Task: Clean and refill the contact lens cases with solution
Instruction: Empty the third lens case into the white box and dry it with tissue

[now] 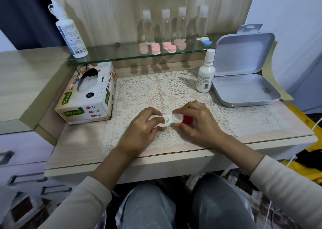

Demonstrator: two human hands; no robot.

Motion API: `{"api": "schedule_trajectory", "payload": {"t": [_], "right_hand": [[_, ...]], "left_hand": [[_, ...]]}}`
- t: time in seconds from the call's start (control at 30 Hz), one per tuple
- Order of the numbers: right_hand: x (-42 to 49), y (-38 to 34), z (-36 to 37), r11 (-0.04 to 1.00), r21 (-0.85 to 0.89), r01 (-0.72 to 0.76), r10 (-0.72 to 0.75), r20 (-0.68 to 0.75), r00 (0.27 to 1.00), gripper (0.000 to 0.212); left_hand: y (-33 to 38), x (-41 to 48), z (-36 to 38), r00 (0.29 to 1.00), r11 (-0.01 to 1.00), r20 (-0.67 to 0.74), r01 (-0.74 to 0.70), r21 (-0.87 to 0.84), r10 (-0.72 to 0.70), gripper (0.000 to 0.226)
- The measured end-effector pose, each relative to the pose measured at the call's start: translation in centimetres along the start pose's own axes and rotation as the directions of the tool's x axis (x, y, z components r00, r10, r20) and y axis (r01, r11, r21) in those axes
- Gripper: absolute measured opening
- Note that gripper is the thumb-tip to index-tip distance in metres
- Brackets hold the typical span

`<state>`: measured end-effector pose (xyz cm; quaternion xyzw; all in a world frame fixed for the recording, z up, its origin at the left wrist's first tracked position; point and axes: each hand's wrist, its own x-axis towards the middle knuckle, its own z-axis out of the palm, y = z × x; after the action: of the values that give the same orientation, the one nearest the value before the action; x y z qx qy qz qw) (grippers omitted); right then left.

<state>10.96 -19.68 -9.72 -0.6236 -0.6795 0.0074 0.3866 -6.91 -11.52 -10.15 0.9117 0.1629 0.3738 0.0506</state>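
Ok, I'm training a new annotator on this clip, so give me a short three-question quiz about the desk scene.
1. True or false: the grey hinged metal tin lies open.
2. What does the left hand hold against the white twin-well lens case? A) white tissue B) cotton bud C) small brush
3. How many clear plastic bottles stand on the glass shelf?
Key: 1 true; 2 A; 3 four.

Soft even indoor light; faint shadows; wide-angle edge distortion, slight blur.
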Motion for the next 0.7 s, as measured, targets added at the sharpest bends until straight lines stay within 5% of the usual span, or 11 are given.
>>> {"api": "schedule_trajectory", "payload": {"t": [0.33, 0.7], "right_hand": [[-0.07, 0.00, 0.00, 0.996, -0.060, 0.069, -0.072, -0.059, 0.996, 0.023], [-0.22, -0.36, -0.04, 0.991, -0.088, 0.099, -0.111, -0.142, 0.984, 0.023]], "left_hand": [[-0.21, 0.05, 0.27, 0.998, 1.000, 0.063, 0.007, -0.008, -0.006, 0.021], [0.00, 0.08, 0.14, 0.998, 0.997, -0.050, 0.030, -0.076, -0.033, 0.015]]}}
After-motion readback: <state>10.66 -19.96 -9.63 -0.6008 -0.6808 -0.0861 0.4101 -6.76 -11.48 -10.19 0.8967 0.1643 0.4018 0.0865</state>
